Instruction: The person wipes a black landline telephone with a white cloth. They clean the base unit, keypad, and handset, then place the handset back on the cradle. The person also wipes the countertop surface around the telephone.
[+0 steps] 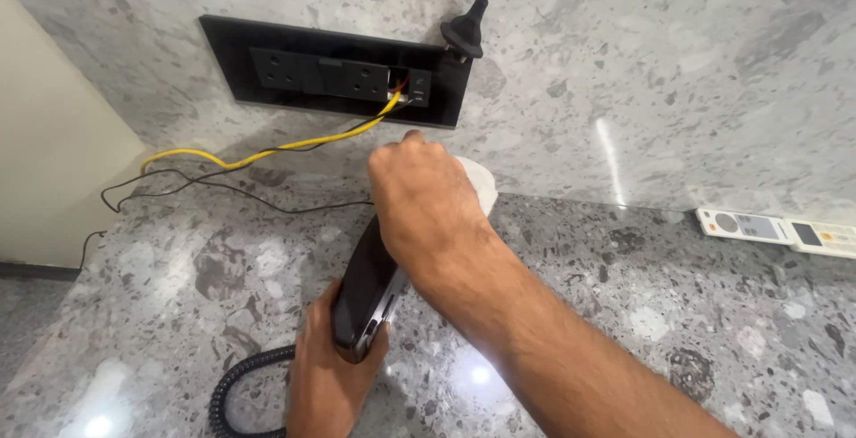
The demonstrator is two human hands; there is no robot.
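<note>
Both hands busy — left hand [325, 376] grips black handset [367, 288], right hand [426, 202] clenches white cloth [480, 184].

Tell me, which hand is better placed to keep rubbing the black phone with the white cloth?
The right hand, probably. It already has the white cloth bunched under it, pressed at the top of the black handset. The left hand is busy gripping the handset's lower end, by the coiled cord.
</note>
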